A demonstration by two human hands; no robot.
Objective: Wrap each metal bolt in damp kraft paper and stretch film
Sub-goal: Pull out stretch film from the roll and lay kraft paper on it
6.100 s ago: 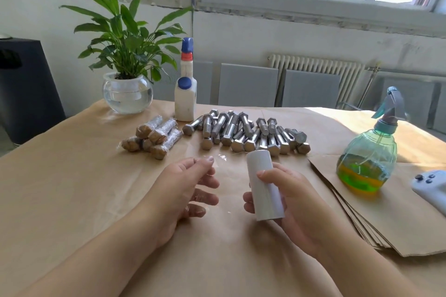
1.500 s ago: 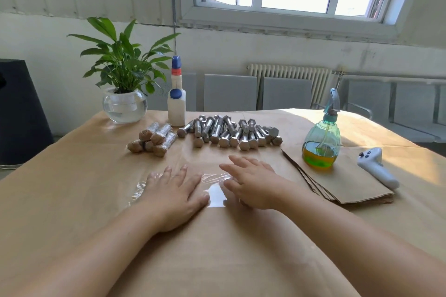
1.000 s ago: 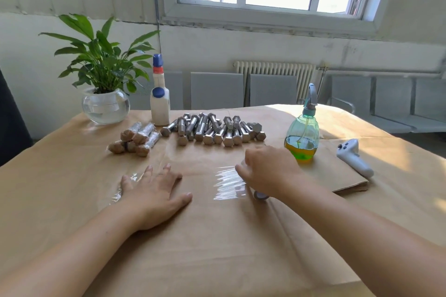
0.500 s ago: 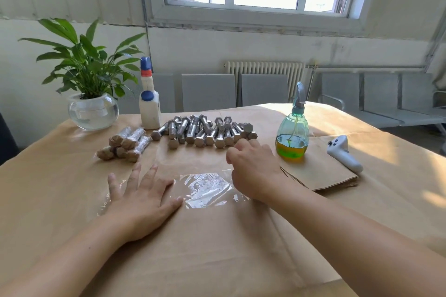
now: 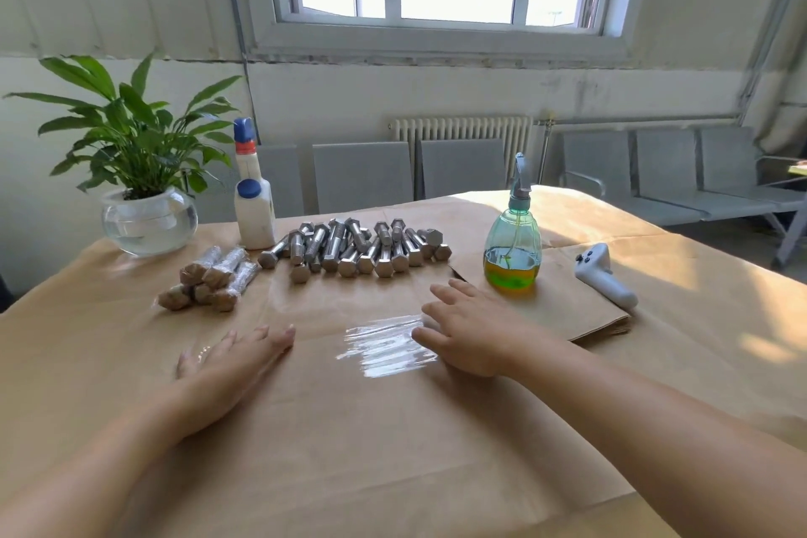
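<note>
Film (image 5: 384, 345) now smoothed flat; both hands' fingers straight, left hand (image 5: 236, 358) and right hand (image 5: 467, 332) pressing edges.

Both forearms are bare to the frame's edge, with no sleeves in view. The left hand (image 5: 231, 356) and right hand (image 5: 469, 332) wear no gloves or rings.

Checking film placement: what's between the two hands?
Head view: a sheet of stretch film lies flat on the kraft paper between left hand and right hand.
</note>
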